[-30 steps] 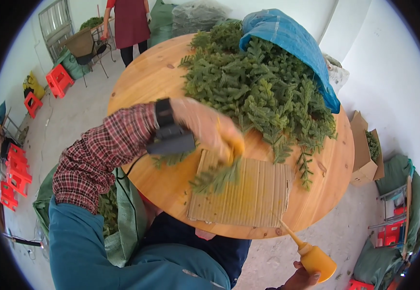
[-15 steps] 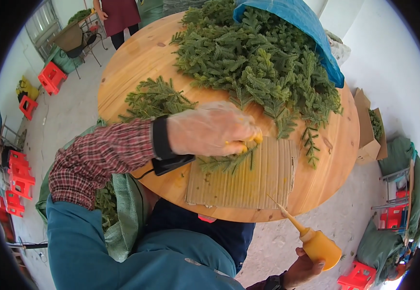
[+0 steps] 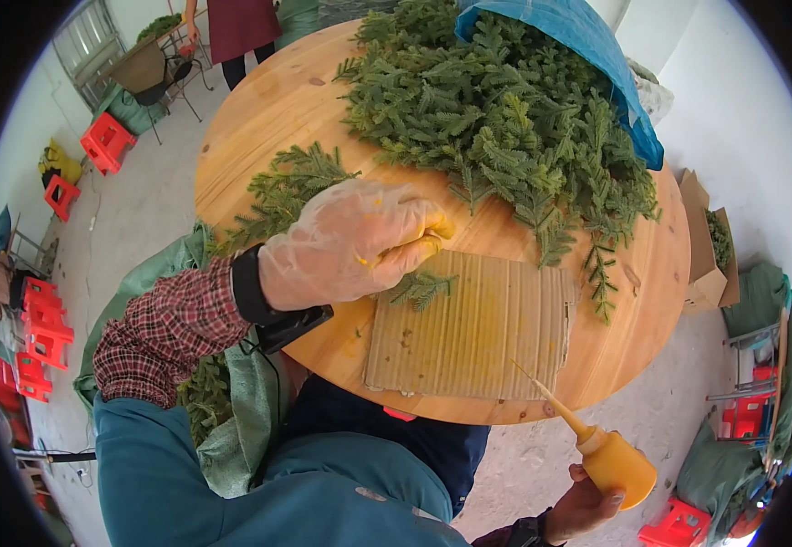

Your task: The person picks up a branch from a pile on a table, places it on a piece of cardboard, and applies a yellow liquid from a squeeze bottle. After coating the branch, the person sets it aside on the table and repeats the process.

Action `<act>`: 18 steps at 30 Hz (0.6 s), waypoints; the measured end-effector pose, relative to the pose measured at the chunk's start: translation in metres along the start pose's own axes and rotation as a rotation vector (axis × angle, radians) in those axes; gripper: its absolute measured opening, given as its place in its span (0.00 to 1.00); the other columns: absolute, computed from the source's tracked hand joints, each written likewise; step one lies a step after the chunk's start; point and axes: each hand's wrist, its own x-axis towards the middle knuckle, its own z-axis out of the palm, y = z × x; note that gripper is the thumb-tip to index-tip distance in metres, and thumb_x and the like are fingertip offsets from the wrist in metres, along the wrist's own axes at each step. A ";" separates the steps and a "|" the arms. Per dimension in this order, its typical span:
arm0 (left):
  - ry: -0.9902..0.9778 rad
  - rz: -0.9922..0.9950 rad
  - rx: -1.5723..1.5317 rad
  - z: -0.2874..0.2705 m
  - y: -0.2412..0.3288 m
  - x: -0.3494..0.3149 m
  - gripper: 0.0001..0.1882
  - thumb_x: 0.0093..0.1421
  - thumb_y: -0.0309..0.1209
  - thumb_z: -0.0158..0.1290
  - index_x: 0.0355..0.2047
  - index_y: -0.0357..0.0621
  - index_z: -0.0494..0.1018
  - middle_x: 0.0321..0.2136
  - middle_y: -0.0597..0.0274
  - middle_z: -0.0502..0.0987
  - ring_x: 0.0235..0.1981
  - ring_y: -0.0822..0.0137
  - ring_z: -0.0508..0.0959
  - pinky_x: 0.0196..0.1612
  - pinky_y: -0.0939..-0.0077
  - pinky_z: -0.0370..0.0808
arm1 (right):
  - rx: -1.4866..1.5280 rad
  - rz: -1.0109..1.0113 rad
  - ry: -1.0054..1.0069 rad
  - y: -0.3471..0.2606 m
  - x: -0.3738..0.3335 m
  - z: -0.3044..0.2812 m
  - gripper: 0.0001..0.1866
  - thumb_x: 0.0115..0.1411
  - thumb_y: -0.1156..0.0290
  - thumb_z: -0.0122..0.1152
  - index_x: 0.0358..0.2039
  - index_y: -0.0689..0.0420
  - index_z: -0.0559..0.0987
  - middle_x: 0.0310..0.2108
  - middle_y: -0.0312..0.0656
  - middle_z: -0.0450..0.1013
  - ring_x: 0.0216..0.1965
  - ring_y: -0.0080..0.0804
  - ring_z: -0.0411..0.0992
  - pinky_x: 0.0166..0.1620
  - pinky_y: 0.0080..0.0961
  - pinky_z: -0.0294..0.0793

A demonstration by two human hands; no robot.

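Note:
My left hand [image 3: 355, 242], in a clear plastic glove with yellow stains on the fingertips, is closed in a pinch left of the cardboard's upper edge. A green fir sprig [image 3: 423, 288] sticks out from under its fingers, above the corrugated cardboard sheet [image 3: 469, 337]; the gripped end is hidden. Low at the right, beyond the table edge, my right hand [image 3: 583, 510] is wrapped round a yellow squeeze bottle [image 3: 622, 469]. The bottle's long thin nozzle points up and left to the cardboard's lower right corner. Yellow smears mark the cardboard.
A large heap of fir branches [image 3: 505, 118] spills from a blue bag [image 3: 587, 46] on the round wooden table [image 3: 250, 118]. A smaller fir pile [image 3: 291, 187] lies at the left. Beside the table stand a green sack [image 3: 250, 410] and a cardboard box [image 3: 706, 283]. Another person [image 3: 232, 32] stands far left.
My left hand has drawn back to the left across the cardboard, and the sprig has shifted left with it. My right hand still holds the bottle in much the same place.

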 end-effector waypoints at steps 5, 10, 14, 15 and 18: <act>-0.247 -0.002 0.409 0.010 0.023 -0.018 0.15 0.56 0.31 0.58 0.44 0.46 0.74 0.39 0.61 0.76 0.40 0.60 0.77 0.40 0.64 0.72 | -0.017 0.009 0.004 0.004 0.004 -0.006 0.42 0.60 0.42 0.58 0.63 0.60 0.61 0.53 0.48 0.70 0.41 0.33 0.75 0.30 0.21 0.75; -0.277 0.154 0.440 0.025 0.014 -0.022 0.13 0.59 0.34 0.55 0.43 0.45 0.74 0.35 0.62 0.74 0.41 0.62 0.76 0.41 0.66 0.71 | -0.023 -0.005 -0.015 0.000 0.003 0.006 0.42 0.59 0.41 0.59 0.61 0.61 0.62 0.52 0.47 0.70 0.40 0.33 0.74 0.29 0.20 0.74; -0.156 0.313 0.234 0.038 0.005 -0.021 0.12 0.60 0.34 0.53 0.43 0.45 0.74 0.38 0.61 0.75 0.43 0.62 0.76 0.43 0.67 0.71 | -0.037 -0.018 -0.033 -0.007 -0.001 0.013 0.42 0.58 0.41 0.60 0.60 0.62 0.63 0.51 0.48 0.70 0.39 0.32 0.74 0.28 0.19 0.74; -0.123 0.347 0.165 0.039 0.004 -0.021 0.13 0.60 0.33 0.53 0.45 0.46 0.74 0.40 0.60 0.75 0.44 0.61 0.76 0.45 0.67 0.71 | -0.027 -0.009 -0.030 -0.007 0.000 0.014 0.42 0.57 0.41 0.61 0.59 0.62 0.63 0.50 0.48 0.70 0.39 0.32 0.74 0.28 0.19 0.73; -0.089 0.284 0.165 0.019 0.013 -0.016 0.18 0.57 0.32 0.56 0.48 0.46 0.74 0.45 0.61 0.75 0.48 0.61 0.75 0.50 0.65 0.71 | -0.025 0.003 -0.049 -0.006 0.000 0.014 0.43 0.56 0.41 0.62 0.58 0.62 0.63 0.50 0.49 0.70 0.38 0.32 0.75 0.27 0.19 0.73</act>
